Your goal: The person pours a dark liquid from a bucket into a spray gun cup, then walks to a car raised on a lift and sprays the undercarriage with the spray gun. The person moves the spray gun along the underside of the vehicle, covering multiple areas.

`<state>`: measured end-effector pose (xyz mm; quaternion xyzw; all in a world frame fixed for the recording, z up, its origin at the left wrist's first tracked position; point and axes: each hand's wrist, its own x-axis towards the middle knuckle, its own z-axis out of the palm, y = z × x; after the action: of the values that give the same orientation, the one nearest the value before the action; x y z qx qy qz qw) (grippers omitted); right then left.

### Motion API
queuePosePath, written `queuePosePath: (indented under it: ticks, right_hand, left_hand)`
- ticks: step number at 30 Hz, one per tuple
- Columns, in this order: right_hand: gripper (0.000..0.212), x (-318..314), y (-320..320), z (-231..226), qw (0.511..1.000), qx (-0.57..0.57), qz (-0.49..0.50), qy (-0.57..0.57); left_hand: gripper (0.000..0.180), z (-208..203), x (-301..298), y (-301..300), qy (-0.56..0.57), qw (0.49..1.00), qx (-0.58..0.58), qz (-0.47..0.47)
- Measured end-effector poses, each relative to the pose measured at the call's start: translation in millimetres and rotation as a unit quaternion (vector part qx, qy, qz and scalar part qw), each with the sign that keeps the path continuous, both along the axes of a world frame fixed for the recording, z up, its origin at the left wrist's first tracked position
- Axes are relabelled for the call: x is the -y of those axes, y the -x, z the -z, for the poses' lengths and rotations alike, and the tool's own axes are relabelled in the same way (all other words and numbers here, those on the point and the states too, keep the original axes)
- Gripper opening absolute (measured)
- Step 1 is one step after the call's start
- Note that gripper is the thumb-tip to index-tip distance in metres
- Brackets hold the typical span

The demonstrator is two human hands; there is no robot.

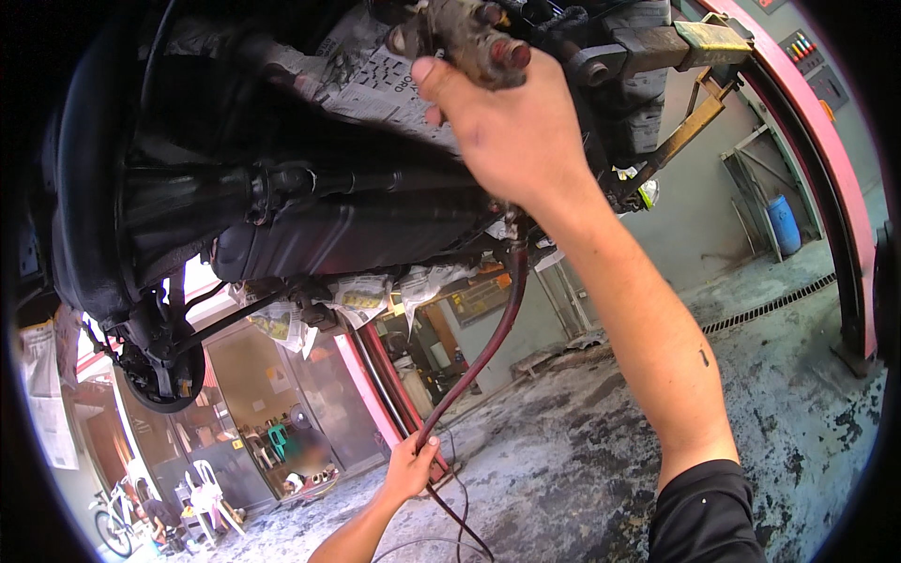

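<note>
My right hand [521, 141] is raised, its fingers wrapped round a grimy spray gun [469, 42] with a red-tinged knob. The grip is mostly hidden behind my hand. From a metal fitting below the wrist, a dark red hose [488, 347] curves down to my left hand [410, 467], which is closed round it. Above and to the left spreads the underside of a raised vehicle, with a glossy black tank-like part [347, 235] and a black driveshaft [366, 178]. Printed newspaper sheets [385, 98] cover areas behind the gun.
A pink lift post [835, 178] stands at the right, a yellow-edged lift arm [690, 131] beside it. Another post [380, 389] rises behind the hose. A blue drum [783, 225] is near the far wall. Chairs [208, 497], a bicycle [114, 521] and people sit at the lower left.
</note>
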<state>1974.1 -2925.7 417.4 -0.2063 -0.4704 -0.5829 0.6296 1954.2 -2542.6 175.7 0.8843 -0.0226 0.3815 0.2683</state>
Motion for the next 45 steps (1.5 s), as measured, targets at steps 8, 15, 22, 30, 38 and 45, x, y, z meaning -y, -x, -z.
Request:
queuePosePath:
  ticks: [8, 15, 22, 30, 38, 45]
  right_hand:
    - [0.023, 46.2, 26.9, -2.9, 0.999, -0.013, -0.003, 0.039]
    - [0.027, 41.5, 35.7, -34.0, 0.999, 0.001, 0.039, -0.008]
    - [0.027, 28.3, 38.7, -40.2, 0.996, 0.02, 0.064, -0.066]
    - [0.026, 22.9, 41.6, -46.7, 0.991, -0.016, 0.116, -0.071]
    - [0.025, 10.8, 43.9, -34.9, 0.996, -0.03, 0.089, -0.006]
    - [0.025, -2.8, 32.0, -52.3, 0.994, -0.027, 0.105, -0.018]
  left_hand:
    - [0.042, -26.5, 19.0, -6.4, -0.011, 0.999, 0.026, 0.028]
    - [0.049, -52.1, 23.1, -14.1, 0.015, 0.998, 0.044, 0.041]
    - [0.051, -61.5, 11.6, -16.1, 0.032, 0.997, 0.045, 0.049]
    - [0.048, -72.1, 11.2, -22.8, 0.025, 0.997, 0.046, 0.065]
    - [0.044, -65.3, 4.0, -40.7, 0.021, 0.997, 0.027, 0.073]
    - [0.041, -64.3, -7.4, -61.0, 0.015, 0.994, 0.039, 0.101]
